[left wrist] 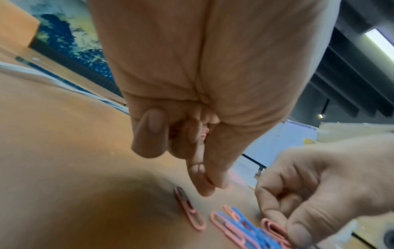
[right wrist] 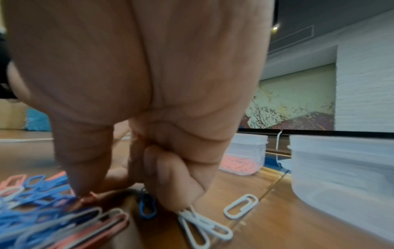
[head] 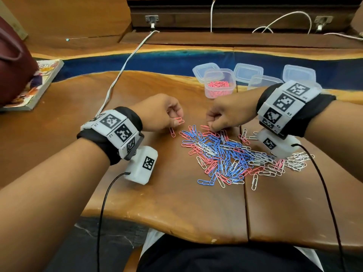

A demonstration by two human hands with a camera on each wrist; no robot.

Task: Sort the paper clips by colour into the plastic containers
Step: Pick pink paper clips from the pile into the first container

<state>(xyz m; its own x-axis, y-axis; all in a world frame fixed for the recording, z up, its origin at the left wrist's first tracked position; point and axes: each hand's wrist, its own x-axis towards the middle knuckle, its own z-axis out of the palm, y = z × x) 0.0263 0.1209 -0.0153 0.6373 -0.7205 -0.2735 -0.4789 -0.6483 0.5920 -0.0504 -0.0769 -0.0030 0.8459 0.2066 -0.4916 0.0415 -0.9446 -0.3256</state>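
A mixed pile of blue, pink and white paper clips (head: pixel 225 154) lies on the wooden table (head: pixel 167 203). My left hand (head: pixel 177 119) hovers just left of the pile and pinches a few pink clips (head: pixel 179 121) between thumb and finger; in the left wrist view the left hand (left wrist: pixel 208 183) has more pink showing inside its curled fingers. One pink clip (left wrist: pixel 189 208) lies on the table under it. My right hand (head: pixel 211 126) is down at the pile's far edge, thumb and finger pinching a pink clip (right wrist: pixel 87 199). A clear container (head: pixel 219 83) behind holds pink clips.
Another clear container (head: pixel 261 81) stands right of the pink one, partly hidden by my right wrist, with loose lids (head: pixel 248 70) behind. White clips (right wrist: pixel 202 224) lie under my right little finger. A white cable (head: pixel 121 73) and a book (head: pixel 37 85) lie to the left.
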